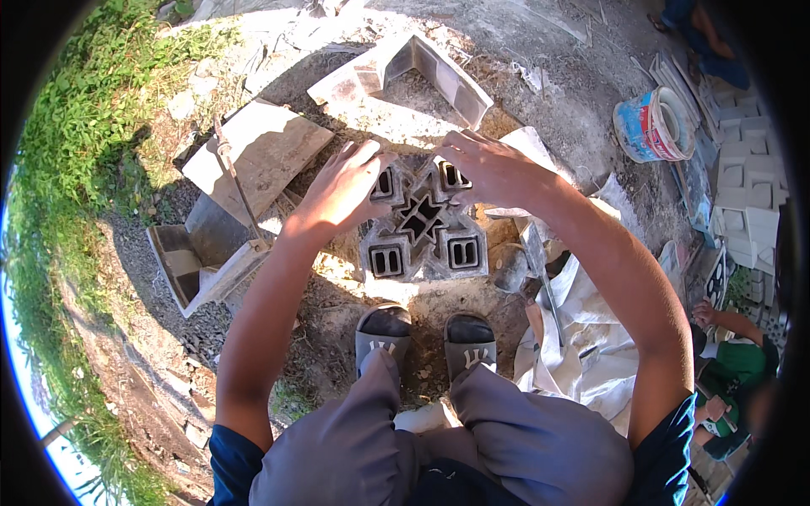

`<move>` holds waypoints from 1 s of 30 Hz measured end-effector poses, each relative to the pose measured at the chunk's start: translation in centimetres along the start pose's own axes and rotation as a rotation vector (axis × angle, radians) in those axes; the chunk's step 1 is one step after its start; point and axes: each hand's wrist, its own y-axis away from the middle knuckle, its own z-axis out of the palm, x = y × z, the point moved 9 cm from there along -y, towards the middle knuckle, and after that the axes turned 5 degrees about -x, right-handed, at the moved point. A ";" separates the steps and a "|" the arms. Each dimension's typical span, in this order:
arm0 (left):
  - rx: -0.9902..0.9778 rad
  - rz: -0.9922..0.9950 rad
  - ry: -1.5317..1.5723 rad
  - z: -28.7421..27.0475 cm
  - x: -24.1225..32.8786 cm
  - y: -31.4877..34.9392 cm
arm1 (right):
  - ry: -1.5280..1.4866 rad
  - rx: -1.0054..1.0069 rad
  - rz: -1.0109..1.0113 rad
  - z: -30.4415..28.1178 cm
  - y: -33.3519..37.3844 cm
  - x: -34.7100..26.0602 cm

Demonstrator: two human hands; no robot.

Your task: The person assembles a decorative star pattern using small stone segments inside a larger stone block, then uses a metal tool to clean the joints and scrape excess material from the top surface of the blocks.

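Note:
On the ground just beyond my sandals lies a grey, square patterned breeze block (419, 240), with slotted openings at its corners and a star-shaped hollow in the middle. My left hand (348, 183) is bent over its far left corner, and my right hand (489, 166) over its far right corner. Fingers of both hands curl about those edges; the undersides of the grips are hidden. Beyond the block lies an L-shaped mould frame (447, 83). A similar mould piece (202, 261) sits on the left, touching no hand.
Left of the block are a flat board (283, 152) and a thin metal rod (236, 181). To the right lie a trowel (542, 270) and crumpled white sacking (591, 341). Farther right stand a bucket (645, 131), stacked pale blocks (747, 190) and a crouching person (734, 379).

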 end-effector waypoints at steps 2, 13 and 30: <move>0.011 -0.014 0.030 -0.1 0.1 -0.1 | 0.037 -0.050 -0.013 -0.1 -0.5 -0.5; 0.038 0.114 0.105 1.6 -2.6 -1.1 | 0.009 -0.041 -0.076 -0.8 -0.7 -1.7; 0.113 0.145 -0.002 -0.6 0.4 -0.9 | -0.002 -0.139 -0.035 -0.9 -0.9 -1.3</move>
